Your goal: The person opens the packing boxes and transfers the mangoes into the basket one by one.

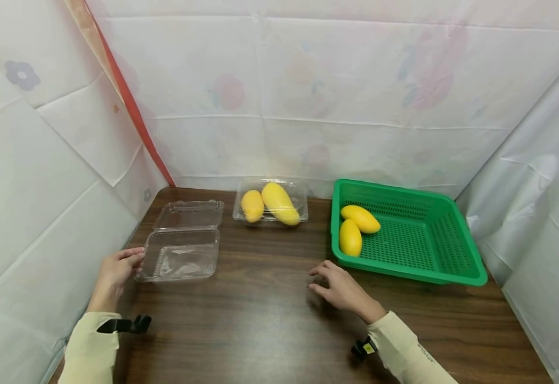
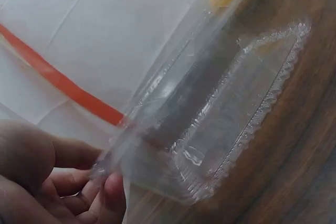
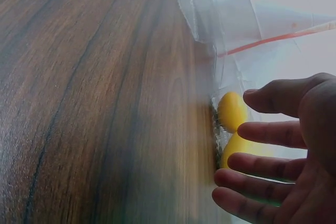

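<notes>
My left hand (image 1: 116, 271) pinches the near left rim of a clear plastic clamshell box (image 1: 183, 256), thumb and fingertips on its edge in the left wrist view. The box lies with its lid (image 1: 190, 214) folded back toward the wall, and nothing lies in it. Over the table, in front of the green basket (image 1: 411, 274), my right hand (image 1: 341, 288) hovers with spread fingers and holds nothing. Two yellow mangoes (image 1: 359, 218) lie in the basket's left end. A second clear box (image 1: 300, 200) near the back wall contains two more mangoes (image 1: 279, 202).
White patterned sheeting (image 1: 308, 80) stands behind the brown wooden table (image 1: 260, 330) and along both sides. A red strip (image 1: 135, 114) runs down the back left corner. Each wrist wears a black camera mount (image 1: 126, 324).
</notes>
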The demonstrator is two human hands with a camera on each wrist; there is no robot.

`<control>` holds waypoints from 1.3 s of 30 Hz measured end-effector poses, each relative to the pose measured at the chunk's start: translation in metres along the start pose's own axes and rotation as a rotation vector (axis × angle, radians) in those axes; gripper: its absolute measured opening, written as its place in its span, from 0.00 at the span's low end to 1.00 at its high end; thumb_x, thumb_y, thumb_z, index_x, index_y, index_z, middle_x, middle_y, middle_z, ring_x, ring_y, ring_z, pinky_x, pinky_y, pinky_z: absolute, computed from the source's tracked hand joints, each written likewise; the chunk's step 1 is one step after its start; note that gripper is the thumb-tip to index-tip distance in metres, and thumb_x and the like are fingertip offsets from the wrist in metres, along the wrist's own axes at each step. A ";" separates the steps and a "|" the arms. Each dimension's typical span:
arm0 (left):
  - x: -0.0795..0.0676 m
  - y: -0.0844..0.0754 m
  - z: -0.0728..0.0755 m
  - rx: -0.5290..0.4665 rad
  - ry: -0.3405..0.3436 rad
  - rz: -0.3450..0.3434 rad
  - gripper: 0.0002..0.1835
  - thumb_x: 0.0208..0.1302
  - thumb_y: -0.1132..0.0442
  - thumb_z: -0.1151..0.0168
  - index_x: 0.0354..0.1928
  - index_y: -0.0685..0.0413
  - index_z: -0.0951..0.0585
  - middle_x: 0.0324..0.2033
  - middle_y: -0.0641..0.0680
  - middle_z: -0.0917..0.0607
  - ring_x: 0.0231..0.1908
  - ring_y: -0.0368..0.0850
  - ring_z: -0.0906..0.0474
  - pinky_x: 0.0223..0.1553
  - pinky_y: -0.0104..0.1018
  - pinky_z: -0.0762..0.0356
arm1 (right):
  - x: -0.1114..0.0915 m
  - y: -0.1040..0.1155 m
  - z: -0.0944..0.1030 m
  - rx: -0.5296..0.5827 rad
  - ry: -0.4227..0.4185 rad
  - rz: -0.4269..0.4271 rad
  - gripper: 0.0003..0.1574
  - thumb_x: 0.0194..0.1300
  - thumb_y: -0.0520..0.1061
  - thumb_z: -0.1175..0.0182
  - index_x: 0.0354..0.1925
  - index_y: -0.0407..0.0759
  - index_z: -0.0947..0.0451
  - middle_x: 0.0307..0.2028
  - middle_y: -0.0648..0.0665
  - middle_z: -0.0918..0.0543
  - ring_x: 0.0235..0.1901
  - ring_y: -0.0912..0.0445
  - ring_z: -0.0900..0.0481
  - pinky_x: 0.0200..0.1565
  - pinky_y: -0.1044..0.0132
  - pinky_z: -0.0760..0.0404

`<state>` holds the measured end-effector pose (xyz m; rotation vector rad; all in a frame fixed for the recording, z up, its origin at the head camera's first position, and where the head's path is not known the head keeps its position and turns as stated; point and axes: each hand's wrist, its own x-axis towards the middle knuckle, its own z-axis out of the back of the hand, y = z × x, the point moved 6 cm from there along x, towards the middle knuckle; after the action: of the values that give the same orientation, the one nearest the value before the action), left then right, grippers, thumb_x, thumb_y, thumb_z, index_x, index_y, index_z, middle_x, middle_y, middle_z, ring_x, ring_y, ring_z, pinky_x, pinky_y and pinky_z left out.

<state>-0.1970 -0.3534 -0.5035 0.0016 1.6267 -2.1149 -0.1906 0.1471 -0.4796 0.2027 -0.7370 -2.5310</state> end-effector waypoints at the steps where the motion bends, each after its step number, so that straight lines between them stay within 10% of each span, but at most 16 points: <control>1: 0.001 0.000 0.002 0.013 -0.018 0.000 0.10 0.70 0.63 0.45 0.47 0.60 0.19 0.21 0.34 0.20 0.25 0.29 0.24 0.27 0.25 0.21 | 0.000 0.000 0.000 0.001 0.004 -0.001 0.16 0.66 0.48 0.38 0.50 0.42 0.19 0.46 0.45 0.21 0.44 0.51 0.20 0.46 0.54 0.19; 9: 0.000 -0.007 0.010 0.185 -0.135 -0.008 0.24 0.72 0.58 0.50 0.60 0.71 0.27 0.24 0.36 0.19 0.28 0.25 0.25 0.29 0.25 0.25 | 0.002 0.000 -0.002 0.019 0.036 -0.015 0.16 0.67 0.47 0.38 0.50 0.42 0.19 0.46 0.46 0.21 0.45 0.51 0.19 0.46 0.54 0.19; 15: -0.015 -0.022 0.005 0.403 -0.262 -0.081 0.23 0.73 0.55 0.51 0.58 0.67 0.23 0.55 0.71 0.22 0.52 0.62 0.25 0.41 0.42 0.27 | 0.003 -0.001 -0.006 0.027 0.047 -0.022 0.16 0.67 0.48 0.38 0.50 0.42 0.19 0.46 0.46 0.21 0.46 0.51 0.20 0.49 0.52 0.20; 23: -0.037 -0.054 -0.012 0.521 -0.413 -0.305 0.16 0.70 0.61 0.48 0.50 0.66 0.18 0.46 0.72 0.19 0.48 0.68 0.24 0.49 0.59 0.30 | 0.004 0.001 -0.006 0.020 0.043 -0.008 0.16 0.67 0.48 0.38 0.50 0.42 0.19 0.46 0.46 0.21 0.46 0.51 0.20 0.48 0.52 0.20; 34: -0.034 -0.099 -0.046 0.460 -0.376 -0.499 0.14 0.67 0.64 0.45 0.47 0.65 0.17 0.41 0.67 0.18 0.44 0.62 0.22 0.46 0.54 0.30 | 0.004 0.000 -0.007 0.025 0.054 -0.003 0.16 0.67 0.47 0.38 0.50 0.41 0.19 0.45 0.46 0.21 0.45 0.50 0.21 0.48 0.52 0.20; 39: -0.027 -0.117 -0.067 0.450 -0.290 -0.481 0.16 0.69 0.61 0.45 0.52 0.62 0.18 0.44 0.66 0.18 0.47 0.62 0.22 0.50 0.55 0.31 | 0.003 0.000 -0.007 0.023 0.056 -0.001 0.16 0.67 0.48 0.38 0.50 0.42 0.19 0.45 0.46 0.21 0.45 0.50 0.21 0.47 0.54 0.20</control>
<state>-0.2343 -0.2608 -0.4089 -0.5733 1.0272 -2.6469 -0.1908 0.1418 -0.4856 0.2804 -0.7439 -2.5081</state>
